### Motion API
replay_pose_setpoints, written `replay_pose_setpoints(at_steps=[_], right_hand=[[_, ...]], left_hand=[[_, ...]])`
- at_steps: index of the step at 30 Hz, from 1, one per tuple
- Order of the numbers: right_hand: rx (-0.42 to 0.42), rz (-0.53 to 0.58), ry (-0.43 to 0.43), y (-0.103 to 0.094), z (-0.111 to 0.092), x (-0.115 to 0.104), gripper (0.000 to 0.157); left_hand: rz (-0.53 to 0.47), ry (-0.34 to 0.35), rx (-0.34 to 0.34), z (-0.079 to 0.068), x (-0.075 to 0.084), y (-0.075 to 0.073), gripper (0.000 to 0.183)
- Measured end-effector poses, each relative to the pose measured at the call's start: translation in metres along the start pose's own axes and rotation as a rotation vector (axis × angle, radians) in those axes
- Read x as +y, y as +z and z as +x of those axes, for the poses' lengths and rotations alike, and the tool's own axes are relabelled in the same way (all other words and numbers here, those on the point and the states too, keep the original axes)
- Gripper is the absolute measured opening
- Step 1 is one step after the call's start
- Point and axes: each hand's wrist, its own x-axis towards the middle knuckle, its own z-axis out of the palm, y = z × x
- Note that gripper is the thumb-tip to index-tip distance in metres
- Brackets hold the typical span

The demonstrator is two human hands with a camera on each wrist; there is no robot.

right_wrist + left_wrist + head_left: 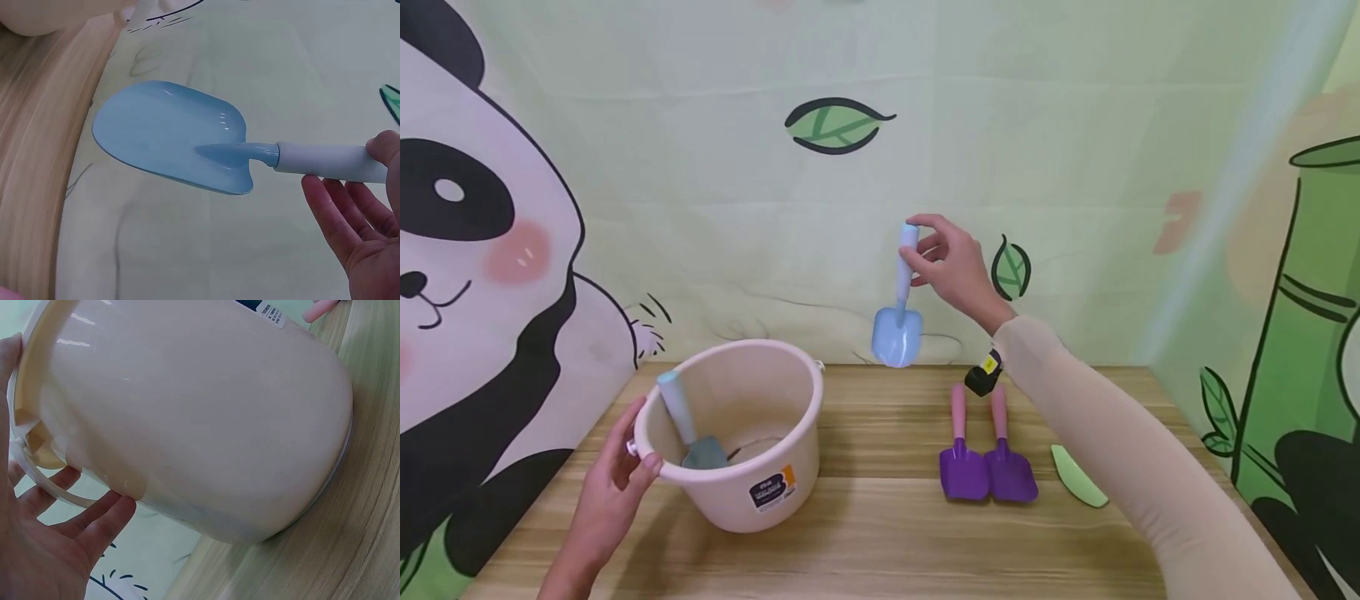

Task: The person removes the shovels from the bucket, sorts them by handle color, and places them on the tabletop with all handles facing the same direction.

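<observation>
My right hand (951,267) pinches the pale handle of a small blue garden trowel (897,335), held upright in the air with its blade down. In the right wrist view the trowel's broad blade (165,128) shows whole, my thumb on one side of the grip and fingers on the other. A pale pink bucket (805,458) stands at the left of the table. At its left rim my left hand (610,483) grips the edge, thumb over the rim and fingers against the outer wall, near the handle pivot. Inside the bucket a second blue trowel (677,408) leans on the wall.
Two purple trowels (964,475) with pink handles lie side by side on the wooden table (880,542), right of the bucket. A pale green leaf-shaped piece (1077,479) lies beyond them, near my right sleeve. Behind hangs a printed cloth (700,208) with a panda and leaves.
</observation>
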Motion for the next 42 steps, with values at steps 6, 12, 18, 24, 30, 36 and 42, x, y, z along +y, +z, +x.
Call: replay_pose_setpoints(at_steps=[6,12,18,24,30,36,42], right_hand=[[-0.016,-0.020,0.047,0.002,-0.012,0.021,0.045],[-0.029,-0.034,0.091,0.007,-0.023,0.043,0.045],[-0.050,-0.027,0.146,0.013,-0.034,0.058,0.046],[-0.069,-0.011,0.193,0.021,-0.045,0.072,0.046],[-0.093,0.015,0.229,0.030,-0.054,0.086,0.046],[-0.118,0.050,0.269,0.039,-0.064,0.096,0.047],[-0.158,0.082,0.309,0.046,-0.074,0.101,0.048]], left_hand=[[-0.031,-0.004,-0.003,0.000,0.000,0.000,0.072],[-0.025,-0.001,-0.004,0.000,-0.001,-0.001,0.071],[-0.009,-0.007,-0.001,-0.001,-0.001,-0.001,0.071],[-0.046,0.002,0.004,0.000,-0.003,-0.001,0.071],[-0.062,0.009,0.003,0.001,-0.002,-0.002,0.070],[-0.039,-0.006,0.002,0.001,0.000,-0.001,0.071],[-0.013,-0.013,-0.002,0.001,0.001,-0.001,0.071]])
